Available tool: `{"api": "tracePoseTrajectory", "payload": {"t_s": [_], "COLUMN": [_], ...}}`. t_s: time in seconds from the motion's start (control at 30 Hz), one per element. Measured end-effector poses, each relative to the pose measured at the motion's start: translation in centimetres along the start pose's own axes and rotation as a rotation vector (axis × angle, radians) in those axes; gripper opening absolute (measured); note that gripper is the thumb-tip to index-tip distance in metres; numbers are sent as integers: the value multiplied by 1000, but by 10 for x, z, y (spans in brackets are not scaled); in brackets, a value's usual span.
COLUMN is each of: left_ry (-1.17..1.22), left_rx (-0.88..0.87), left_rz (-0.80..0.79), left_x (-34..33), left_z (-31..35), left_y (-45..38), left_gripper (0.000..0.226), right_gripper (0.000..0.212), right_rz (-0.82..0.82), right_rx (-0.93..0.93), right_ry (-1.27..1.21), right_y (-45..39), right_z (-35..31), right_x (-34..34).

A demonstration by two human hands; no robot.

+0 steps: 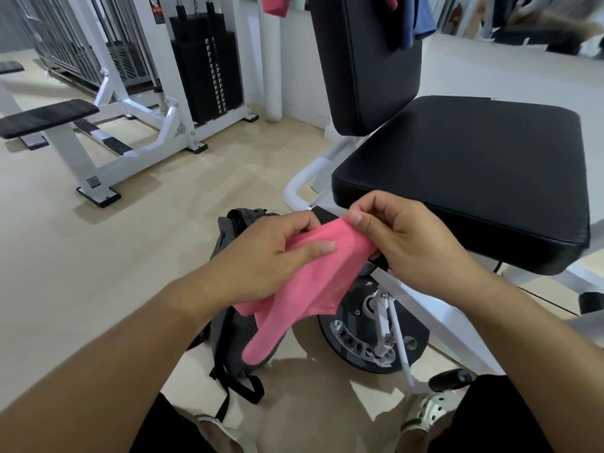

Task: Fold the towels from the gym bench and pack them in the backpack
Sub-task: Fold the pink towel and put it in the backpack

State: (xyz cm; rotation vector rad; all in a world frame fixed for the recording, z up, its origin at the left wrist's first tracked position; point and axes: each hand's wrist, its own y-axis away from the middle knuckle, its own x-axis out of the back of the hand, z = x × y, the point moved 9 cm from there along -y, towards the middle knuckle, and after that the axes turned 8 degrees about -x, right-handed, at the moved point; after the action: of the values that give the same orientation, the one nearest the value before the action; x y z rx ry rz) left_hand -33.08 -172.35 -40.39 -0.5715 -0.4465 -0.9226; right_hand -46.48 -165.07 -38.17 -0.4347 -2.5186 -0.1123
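A weight machine [196, 70] stands far left. Near the middle, the left hand [268, 256] grips a pink towel [307, 276] above the backpack [228, 338] on the floor; the right hand [411, 243] pinches its upper edge. The bench [474, 165] sits right, more towels [408, 18] draped over its backrest.

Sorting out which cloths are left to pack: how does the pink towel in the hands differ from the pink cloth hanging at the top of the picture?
The pink towel is gripped by the left hand and right hand, low above the backpack; the pink cloth hangs untouched, up high. The towel shows nearly whole, the cloth is cut off by the frame. Both are pink.
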Motion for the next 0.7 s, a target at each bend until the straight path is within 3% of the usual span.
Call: {"api": "tracePoseTrajectory", "payload": {"t_s": [0.1, 0.3, 0.5, 0.63, 0.7], "left_ry": [13, 42, -8, -122, -130], "left_rx": [-7, 70, 219, 337, 424], "left_rz": [39, 32, -63, -59, -87], "left_x": [4, 7, 16, 46, 59], "left_z": [-2, -9, -26, -45, -63], "left_y": [0, 0, 5, 12, 20], "left_gripper": [31, 57, 75, 67, 81], "right_gripper": [20, 21, 16, 11, 8], "right_rz": [-13, 48, 225, 298, 342], "right_rx": [-7, 14, -30, -116, -121], "right_ry": [92, 152, 15, -190, -215], "right_y": [2, 5, -3, -9, -8], "right_z": [0, -6, 2, 22, 25], "right_x": [-2, 2, 28, 47, 53]}}
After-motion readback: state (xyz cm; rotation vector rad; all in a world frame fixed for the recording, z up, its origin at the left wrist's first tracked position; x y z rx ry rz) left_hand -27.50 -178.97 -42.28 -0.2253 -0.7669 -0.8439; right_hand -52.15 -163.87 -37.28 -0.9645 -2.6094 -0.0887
